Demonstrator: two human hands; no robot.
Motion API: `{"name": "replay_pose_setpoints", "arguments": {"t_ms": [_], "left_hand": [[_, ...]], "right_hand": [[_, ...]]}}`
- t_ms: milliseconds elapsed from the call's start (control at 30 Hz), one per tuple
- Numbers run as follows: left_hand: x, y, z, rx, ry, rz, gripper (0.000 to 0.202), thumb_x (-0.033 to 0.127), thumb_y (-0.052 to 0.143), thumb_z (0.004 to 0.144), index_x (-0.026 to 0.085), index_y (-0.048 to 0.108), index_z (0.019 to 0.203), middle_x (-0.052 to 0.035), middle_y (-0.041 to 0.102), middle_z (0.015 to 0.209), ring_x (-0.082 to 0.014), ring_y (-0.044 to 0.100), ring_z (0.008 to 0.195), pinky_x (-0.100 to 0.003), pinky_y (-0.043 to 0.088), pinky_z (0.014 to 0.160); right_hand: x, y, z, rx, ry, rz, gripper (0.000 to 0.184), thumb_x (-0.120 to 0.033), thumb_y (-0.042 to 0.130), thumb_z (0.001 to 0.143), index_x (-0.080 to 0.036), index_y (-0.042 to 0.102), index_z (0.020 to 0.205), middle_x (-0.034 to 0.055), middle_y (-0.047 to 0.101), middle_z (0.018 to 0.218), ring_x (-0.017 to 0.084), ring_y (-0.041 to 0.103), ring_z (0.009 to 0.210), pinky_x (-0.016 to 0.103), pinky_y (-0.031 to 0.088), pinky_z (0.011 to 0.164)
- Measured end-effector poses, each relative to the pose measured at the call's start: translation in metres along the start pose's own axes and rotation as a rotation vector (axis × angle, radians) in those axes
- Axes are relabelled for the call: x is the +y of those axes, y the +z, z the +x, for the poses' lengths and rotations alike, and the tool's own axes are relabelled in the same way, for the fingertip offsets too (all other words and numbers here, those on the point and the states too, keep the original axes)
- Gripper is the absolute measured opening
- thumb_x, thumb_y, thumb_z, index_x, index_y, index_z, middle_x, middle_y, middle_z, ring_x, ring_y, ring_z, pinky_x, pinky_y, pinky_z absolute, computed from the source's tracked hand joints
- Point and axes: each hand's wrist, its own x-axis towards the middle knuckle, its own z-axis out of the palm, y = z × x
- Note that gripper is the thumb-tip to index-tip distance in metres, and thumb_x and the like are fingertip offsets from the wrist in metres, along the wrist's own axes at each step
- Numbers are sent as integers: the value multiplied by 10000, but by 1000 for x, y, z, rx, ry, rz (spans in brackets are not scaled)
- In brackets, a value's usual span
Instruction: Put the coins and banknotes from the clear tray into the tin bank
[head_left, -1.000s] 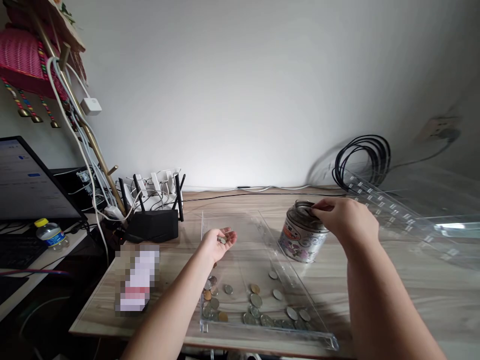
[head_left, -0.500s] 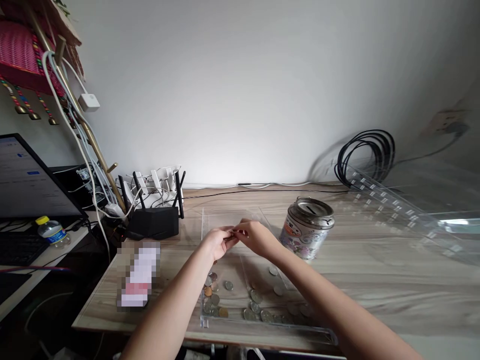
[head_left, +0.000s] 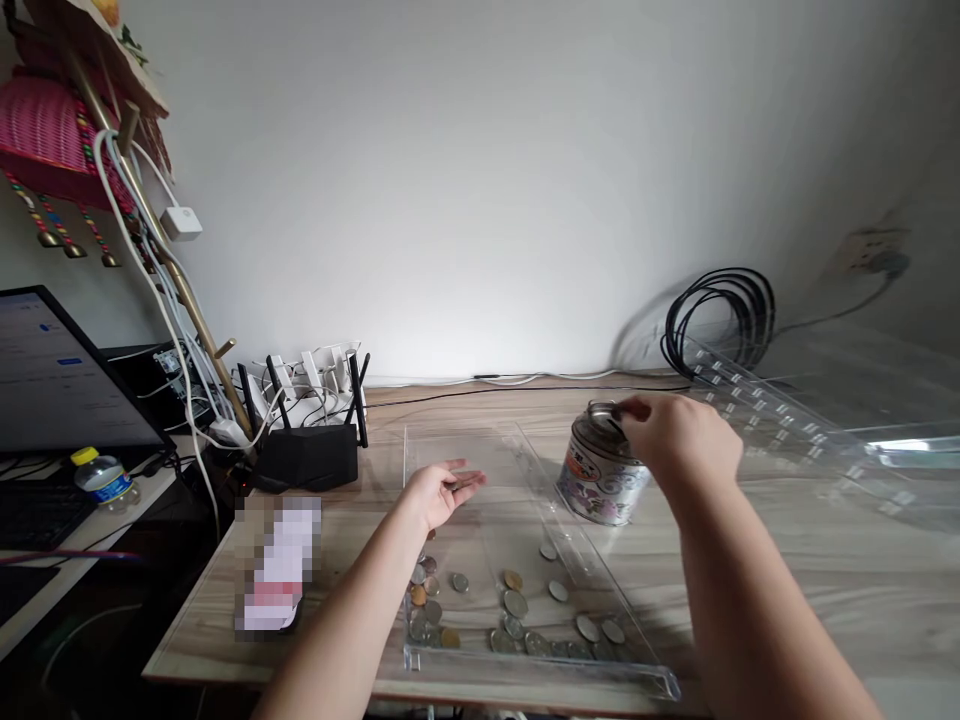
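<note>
My left hand (head_left: pixel 444 492) is held palm up above a clear plastic tray (head_left: pixel 517 655), its fingers loosely cupped around what look like small dark coins, mostly hidden. At the top of a patterned metal tin (head_left: pixel 600 485), the fingers of my right hand (head_left: pixel 679 440) are pinched together on a coin, largely covered by the fingers, against the slotted lid. The tin stands upright just right of the tray. Several silver coins (head_left: pixel 515 603) and a few brassy ones (head_left: pixel 450 637) lie scattered in the tray, mainly along its near and left sides.
A black router (head_left: pixel 307 455) and a blurred-out phone-like object (head_left: pixel 277 565) are on the left of the wooden desk. Coiled black cable (head_left: pixel 720 320) leans on the wall behind a clear ridged plastic piece (head_left: pixel 780 410). Farther left are a bottle (head_left: pixel 105 480) and a laptop (head_left: pixel 67 370).
My right hand has left my left hand and moved right to the tin's lid. My left hand stays over the tray, its fingers now more spread.
</note>
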Motion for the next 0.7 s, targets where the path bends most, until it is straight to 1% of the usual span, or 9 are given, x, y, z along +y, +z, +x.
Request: {"name": "replay_pose_setpoints", "arguments": {"t_ms": [100,233,367,433,500,533,567,633,700], "left_hand": [[0,1,-1,8,20,0,289,-58,347,689,44,477,925,-196,624,843,-226,618,832,-293,488,700],[1,2,-2,15,14,-10,141,88,432,748,64,499,870,-189,625,840,-234,619,820,-295,484,685],[3,3,-2,21,-10,-13,207,208,377,795,63,516,840,-197,622,817,-244,619,808,-307,474,670],[3,2,-2,1,-28,-14,263,259,345,812,65,518,852,-197,619,822,-248,615,812,-314,469,661],[3,0,-1,-26,-28,-21,295,292,325,821,70,515,861,-193,614,827,-249,612,811,-321,465,649],[2,0,0,-37,-27,-26,300,300,320,824,72,513,860,-192,611,829,-247,610,806,-320,463,643],[2,-1,0,-48,-31,-31,302,305,318,826,75,510,856,-192,607,828,-243,609,798,-318,460,638],[1,-2,2,-53,-47,-36,300,318,317,829,85,507,835,-168,599,786,-214,606,733,-303,456,614],[1,-2,3,-32,-68,-23,310,346,314,832,104,505,795,-101,568,667,-161,570,589,-269,439,542]], "right_hand": [[10,-4,7,-120,167,-59,273,-267,509,609,-220,678,819,118,607,767,226,506,633,301,312,469],[4,-2,3,-128,118,-98,268,-281,499,630,-234,678,824,110,602,780,245,510,699,312,321,498],[3,-2,1,-130,117,-98,268,-286,519,630,-230,680,837,107,605,769,227,505,681,297,311,498],[0,-2,-1,-5,72,-80,270,-317,508,661,-207,677,840,106,611,788,219,502,706,290,316,513],[-12,2,-9,184,-59,-19,265,-322,474,709,-187,667,830,96,616,834,212,500,770,281,332,552],[-21,7,-15,215,-151,31,254,-310,458,728,-186,663,813,83,617,850,202,503,784,272,340,568],[-31,13,-23,171,-251,88,241,-295,447,742,-194,659,795,67,618,854,188,512,774,261,349,576],[-54,30,-40,-102,-469,188,226,-273,437,755,-223,655,788,38,619,831,156,530,709,238,359,565],[-73,50,-56,-373,-663,235,231,-232,425,762,-243,652,805,27,614,818,138,539,687,220,361,563]]}}
